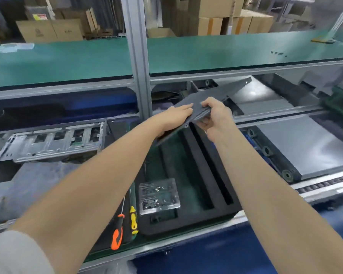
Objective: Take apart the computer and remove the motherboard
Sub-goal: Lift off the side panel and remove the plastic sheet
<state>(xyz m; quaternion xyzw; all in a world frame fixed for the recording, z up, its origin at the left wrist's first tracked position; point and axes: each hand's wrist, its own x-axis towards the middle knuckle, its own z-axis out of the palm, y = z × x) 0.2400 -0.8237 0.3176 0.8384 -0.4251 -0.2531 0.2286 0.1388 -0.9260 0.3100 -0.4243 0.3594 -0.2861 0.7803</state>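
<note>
We hold one flat grey computer panel [212, 99] up in the air, over the far end of the one black foam tray [196, 175] on the table [166, 239]. Our left grip [178, 115] lies flat on top of it, fingers straight. Our right grip [216, 115] curls round its near edge and pinches it. The panel looks thin, stiff and light, but smooth, so we think it could slip; holding its edges seems safest. We count two screwdrivers, one orange screwdriver [116, 234] and one yellow screwdriver [133, 220], one clear screw box [158, 196], and one metal frame [53, 143] at the left.
</note>
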